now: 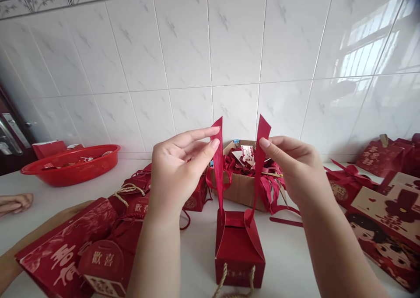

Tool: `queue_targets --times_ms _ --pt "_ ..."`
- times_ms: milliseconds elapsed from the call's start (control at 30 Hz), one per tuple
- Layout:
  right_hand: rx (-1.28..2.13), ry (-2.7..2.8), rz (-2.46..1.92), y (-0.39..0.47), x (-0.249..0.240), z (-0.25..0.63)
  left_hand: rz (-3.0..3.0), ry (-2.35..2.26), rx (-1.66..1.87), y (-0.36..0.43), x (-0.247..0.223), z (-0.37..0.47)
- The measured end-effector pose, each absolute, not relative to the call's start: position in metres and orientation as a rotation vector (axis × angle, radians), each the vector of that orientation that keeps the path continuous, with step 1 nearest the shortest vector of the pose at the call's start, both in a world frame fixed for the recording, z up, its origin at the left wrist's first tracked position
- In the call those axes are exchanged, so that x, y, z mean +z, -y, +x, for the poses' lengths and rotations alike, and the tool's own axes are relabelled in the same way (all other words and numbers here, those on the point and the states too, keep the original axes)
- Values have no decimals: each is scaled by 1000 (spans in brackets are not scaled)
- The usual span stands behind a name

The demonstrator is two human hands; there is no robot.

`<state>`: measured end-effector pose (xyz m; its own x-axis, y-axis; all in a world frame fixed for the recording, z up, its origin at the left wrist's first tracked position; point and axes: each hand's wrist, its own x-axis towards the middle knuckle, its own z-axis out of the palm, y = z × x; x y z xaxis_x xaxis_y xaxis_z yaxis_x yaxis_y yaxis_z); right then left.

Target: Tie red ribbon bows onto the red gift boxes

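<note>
A small red gift box (241,241) with a folded top stands on the white table in front of me, a twisted rope handle (225,275) hanging at its near side. Two ends of a red ribbon (219,171) rise from the box's top, one on each side. My left hand (183,166) pinches the left end between thumb and fingers. The right end is pinched in my right hand (288,162), its slanted tip sticking up above the thumb. Both hands are raised above the box, holding the ribbon ends apart.
Behind the box, a cardboard box (236,191) holds tangled red ribbons. Red gift boxes and bags (65,250) crowd the left; more decorated boxes (387,228) lie right. A red basin (72,164) stands back left. Another person's hand (16,201) rests at the left edge.
</note>
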<state>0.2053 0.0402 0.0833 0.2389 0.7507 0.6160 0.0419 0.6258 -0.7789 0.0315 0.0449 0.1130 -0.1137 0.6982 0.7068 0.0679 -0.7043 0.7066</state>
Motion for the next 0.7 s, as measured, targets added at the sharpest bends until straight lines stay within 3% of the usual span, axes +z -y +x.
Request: queue_targets --times_ms 700 --pt "500 1257 -789 -38 84 204 1756 -805 1884 -47 113 33"
